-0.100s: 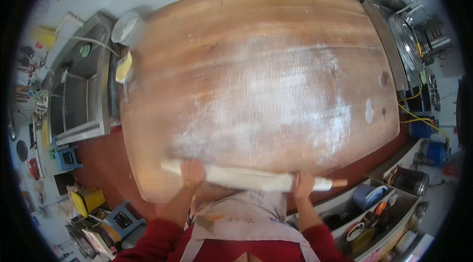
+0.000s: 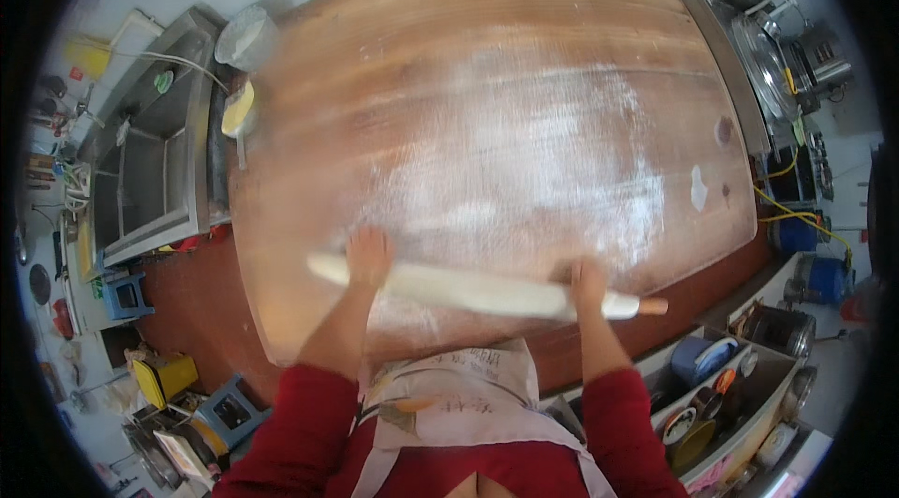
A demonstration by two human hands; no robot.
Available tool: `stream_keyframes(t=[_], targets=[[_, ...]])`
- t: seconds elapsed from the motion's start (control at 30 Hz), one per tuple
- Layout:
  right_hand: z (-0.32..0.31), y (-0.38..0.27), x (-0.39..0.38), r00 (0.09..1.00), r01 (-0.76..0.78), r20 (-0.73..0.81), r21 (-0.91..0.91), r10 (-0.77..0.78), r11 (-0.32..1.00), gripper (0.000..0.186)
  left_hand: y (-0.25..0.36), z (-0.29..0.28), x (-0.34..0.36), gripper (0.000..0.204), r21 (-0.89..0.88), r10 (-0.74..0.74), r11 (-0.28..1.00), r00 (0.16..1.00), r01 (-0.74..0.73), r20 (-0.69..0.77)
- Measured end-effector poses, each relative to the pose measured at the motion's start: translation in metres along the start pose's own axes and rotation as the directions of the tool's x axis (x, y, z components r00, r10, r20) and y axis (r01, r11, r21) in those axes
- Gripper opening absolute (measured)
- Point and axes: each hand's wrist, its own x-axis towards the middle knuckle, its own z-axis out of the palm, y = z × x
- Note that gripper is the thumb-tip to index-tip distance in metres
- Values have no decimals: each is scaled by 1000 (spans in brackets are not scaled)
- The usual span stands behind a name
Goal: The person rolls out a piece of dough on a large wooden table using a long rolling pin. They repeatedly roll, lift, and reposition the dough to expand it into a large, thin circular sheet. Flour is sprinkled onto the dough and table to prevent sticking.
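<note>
A sheet of pale dough point(image 2: 478, 294) is wound round a long rolling pin point(image 2: 654, 307), whose bare wooden end sticks out at the right. It lies across the near part of a large wooden board point(image 2: 487, 7), slanting a little down to the right. Closed over the roll near its left end is my left hand point(image 2: 371, 256). Toward the other end my right hand point(image 2: 588, 285) grips the roll, its fingers partly hidden and slightly blurred. White flour point(image 2: 524, 147) is spread over the middle of the board, beyond the roll.
A metal sink point(image 2: 154, 161) stands left of the board. On the board's left edge are a white tub point(image 2: 247, 39) and a scoop with yellow contents point(image 2: 239, 109). A large pan point(image 2: 763, 58) sits at the far right. An open drawer of kitchenware point(image 2: 726, 395) is at the near right.
Both hands and the dough-wrapped rolling pin have moved away from my body, farther onto the board. My arms are stretched out more.
</note>
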Motion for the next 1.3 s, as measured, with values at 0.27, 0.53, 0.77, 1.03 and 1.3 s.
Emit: stream_keyframes(t=[0.27,0.53,0.77,1.03,1.3], targets=[[-15,-75,-42,989,124,-65,-98,-130,987,31,37,-3,-32,32,-172,78,980,990,-98,-121],[-4,-72,79,884,152,-427,-127,-193,980,37,20,-30,97,26,-157,102,966,858,-207,-503],[-78,-99,347,975,63,-222,190,-20,980,43,25,-102,350,28,-164,28,986,998,-37,-60],[-60,-43,323,977,153,-85,-359,-195,921,33,-11,-50,318,23,65,210,978,956,-201,-207],[-53,-12,-94,978,176,-98,-88,-184,980,26,-61,30,-124,18,-178,175,968,984,-177,-31]])
